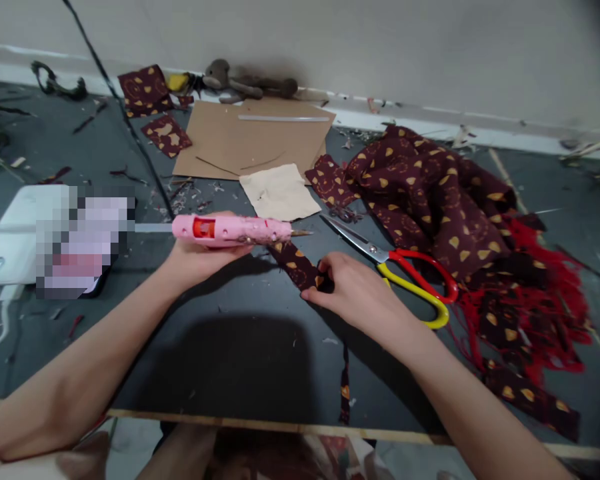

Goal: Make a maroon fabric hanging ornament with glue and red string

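Note:
My left hand (203, 261) is wrapped round a pink hot glue gun (230, 230), its nozzle pointing right and a long clear glue stick (153, 228) sticking out of its back. Between the thumb and fingers of my right hand (357, 287) is one end of a maroon fabric strip (295, 264) with a yellow leaf-like print. The strip's other end passes under the front of the glue gun, where my left fingers are partly hidden. Just beyond my right hand lie scissors (375, 252) with one red and one yellow handle, blades slightly apart.
Matching crumpled fabric (435, 193) with red fringe (555, 293) fills the right side. Brown cardboard (220, 133) and a cream cloth piece (280, 192) lie at the back. A white power bank (10, 233) and a phone (93, 240) rest left. A dark cable (115, 93) hangs down.

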A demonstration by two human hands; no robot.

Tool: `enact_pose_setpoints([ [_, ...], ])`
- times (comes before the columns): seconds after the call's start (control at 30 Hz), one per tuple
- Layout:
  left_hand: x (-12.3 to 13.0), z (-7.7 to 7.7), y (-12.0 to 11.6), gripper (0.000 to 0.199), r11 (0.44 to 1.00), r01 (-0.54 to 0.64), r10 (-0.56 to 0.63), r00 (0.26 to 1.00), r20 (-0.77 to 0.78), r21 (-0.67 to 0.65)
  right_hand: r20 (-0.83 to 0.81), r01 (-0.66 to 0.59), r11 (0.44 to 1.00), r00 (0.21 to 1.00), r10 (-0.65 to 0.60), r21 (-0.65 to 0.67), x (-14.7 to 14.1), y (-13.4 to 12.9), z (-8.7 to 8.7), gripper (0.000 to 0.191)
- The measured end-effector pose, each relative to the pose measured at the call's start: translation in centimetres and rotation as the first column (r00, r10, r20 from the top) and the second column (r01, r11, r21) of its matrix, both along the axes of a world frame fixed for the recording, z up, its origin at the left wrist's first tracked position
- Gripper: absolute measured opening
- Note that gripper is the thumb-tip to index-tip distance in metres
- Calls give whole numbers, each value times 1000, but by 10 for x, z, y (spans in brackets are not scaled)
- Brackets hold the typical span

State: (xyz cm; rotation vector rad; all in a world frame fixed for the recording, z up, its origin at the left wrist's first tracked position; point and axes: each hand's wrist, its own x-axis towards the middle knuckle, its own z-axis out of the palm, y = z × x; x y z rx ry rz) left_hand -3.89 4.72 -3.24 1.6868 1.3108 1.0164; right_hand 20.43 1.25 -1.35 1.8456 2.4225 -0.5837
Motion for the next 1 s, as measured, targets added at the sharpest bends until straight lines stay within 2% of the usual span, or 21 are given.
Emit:
enact_pose_setpoints([
  [0.07,3,2,-1,23,1000,1,-3,999,53,28,-75,-2,991,997,-9,-136,8,4,2,25],
  [0.13,5,4,-1,28,998,-45,42,997,57,53,-172,-29,969,985,-14,-244,23,8,4,21],
  [0.2,5,5,0,30,993,-112,111,994,10,40,-333,-58,946,941,-55,-319,39,12,5,25],
  [0.23,4,5,1,29,991,-133,133,991,-32,12,-434,-51,936,894,-113,-348,46,14,5,26],
  [0.3,1,4,2,27,987,-149,141,984,-109,-65,-631,11,916,721,-285,-401,53,16,5,24],
  [0.37,-2,5,2,27,981,-155,140,982,-126,-115,-765,100,888,471,-440,-449,52,16,2,22],
  [0.43,-4,7,3,26,978,-137,128,989,-67,-154,-829,163,862,238,-507,-481,44,15,-3,29],
  [0.5,-6,13,3,24,968,-91,97,995,13,-232,-841,162,839,75,-536,-520,32,12,-10,29],
  [0.57,-7,20,3,21,938,-53,82,994,69,-341,-812,82,808,-21,-583,-583,22,6,-17,23],
  [0.67,-11,28,1,18,895,-26,89,989,121,-445,-748,-76,752,-77,-660,-655,14,-1,-26,17],
  [0.73,-12,31,0,18,879,-9,89,985,145,-476,-732,-121,736,-89,-676,-666,14,-3,-28,17],
  [0.87,-9,33,-1,21,857,-45,113,988,101,-514,-747,-114,749,-69,-661,-652,15,-3,-28,17],
  [1.0,-3,36,-2,23,830,-5,59,995,79,-557,-751,-103,750,-29,-659,-654,14,-4,-29,20],
])
